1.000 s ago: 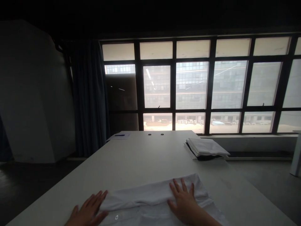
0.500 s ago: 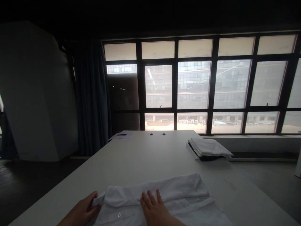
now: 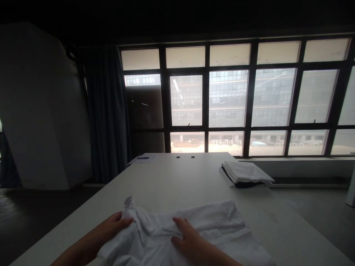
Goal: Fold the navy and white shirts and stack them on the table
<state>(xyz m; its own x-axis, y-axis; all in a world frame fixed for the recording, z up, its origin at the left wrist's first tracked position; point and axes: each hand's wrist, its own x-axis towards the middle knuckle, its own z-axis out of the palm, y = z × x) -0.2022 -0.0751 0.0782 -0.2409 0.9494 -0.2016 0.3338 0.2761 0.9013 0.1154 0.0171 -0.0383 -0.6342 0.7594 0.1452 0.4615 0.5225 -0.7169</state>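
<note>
At the near edge of the white bench (image 3: 172, 181) we have both forearms stretched out over a rumpled white shirt (image 3: 199, 231). Our left hand (image 3: 115, 224) comes in from the near left, fingers curled, pinching a raised fold at the shirt's left end. Our right hand (image 3: 186, 236) lies palm down on the middle of the cloth, fingers bent and bunching it. The shirt lies on the bench right in front of us, spreading off to the right. Farther off, at the right edge, we see a stack of folded clothes (image 3: 245, 173), white on top, dark beneath. At the far left corner lies a paper with a blue pen (image 3: 142, 158). Beyond stand the window (image 3: 235, 99) and a dark curtain (image 3: 107, 111).
</note>
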